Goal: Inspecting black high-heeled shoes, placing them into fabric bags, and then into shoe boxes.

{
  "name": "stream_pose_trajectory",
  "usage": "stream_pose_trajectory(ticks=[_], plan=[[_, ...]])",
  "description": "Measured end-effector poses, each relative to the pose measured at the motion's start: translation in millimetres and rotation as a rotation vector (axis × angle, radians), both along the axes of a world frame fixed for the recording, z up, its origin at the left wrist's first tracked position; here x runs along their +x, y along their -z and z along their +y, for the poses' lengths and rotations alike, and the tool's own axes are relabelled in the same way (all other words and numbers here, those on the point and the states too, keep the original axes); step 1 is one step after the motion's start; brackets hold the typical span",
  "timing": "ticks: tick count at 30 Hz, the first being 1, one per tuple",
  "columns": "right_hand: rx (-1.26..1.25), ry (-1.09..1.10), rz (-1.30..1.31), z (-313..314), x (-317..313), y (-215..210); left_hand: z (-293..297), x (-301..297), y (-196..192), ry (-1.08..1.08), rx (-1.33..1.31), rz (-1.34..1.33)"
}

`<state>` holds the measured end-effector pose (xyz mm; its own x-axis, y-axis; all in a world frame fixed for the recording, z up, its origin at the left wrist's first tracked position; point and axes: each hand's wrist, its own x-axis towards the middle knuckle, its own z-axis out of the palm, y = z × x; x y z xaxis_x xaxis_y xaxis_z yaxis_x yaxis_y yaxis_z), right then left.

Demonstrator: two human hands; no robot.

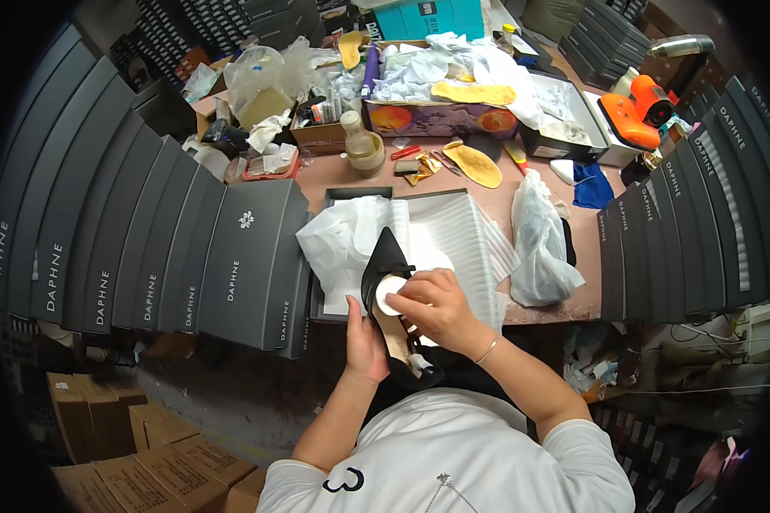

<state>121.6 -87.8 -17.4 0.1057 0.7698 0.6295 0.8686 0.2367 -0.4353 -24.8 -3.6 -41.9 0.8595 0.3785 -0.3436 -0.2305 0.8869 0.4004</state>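
Box rows (pixel 263 231) wall both sides; plastic bag (pixel 539 248) obstructs ahead-right of right hand (pixel 441 309); narrow tabletop (pixel 590 252) strip free beyond bag.

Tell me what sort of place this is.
Probably a shoe packing or finishing workspace: a black pointed shoe is being handled near an open box with white paper, between rows of dark grey boxes.

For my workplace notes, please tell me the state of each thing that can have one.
Black shoe: held, toe pointing away from the person
Right hand: fingers on a white round piece at the shoe opening
Left hand: supporting the shoe's side
Gray shoebox: open, white paper inside
Plastic bag: bulging
Bottle: upright
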Motion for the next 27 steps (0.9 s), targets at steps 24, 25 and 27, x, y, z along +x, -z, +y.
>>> stream_pose_trajectory(ticks=[24, 25, 27], plan=[[-0.344, -0.014, 0.196, 18, -20, 36, -30, -11, 11, -0.178, 0.189, 0.266], [-0.375, -0.113, 0.398, 16, -11, 30, -23, -19, 21, -0.098, 0.105, 0.247], [-0.302, 0.075, 0.413, 17, 22, 37, -10, -28, 33, -0.105, -0.023, 0.321]])
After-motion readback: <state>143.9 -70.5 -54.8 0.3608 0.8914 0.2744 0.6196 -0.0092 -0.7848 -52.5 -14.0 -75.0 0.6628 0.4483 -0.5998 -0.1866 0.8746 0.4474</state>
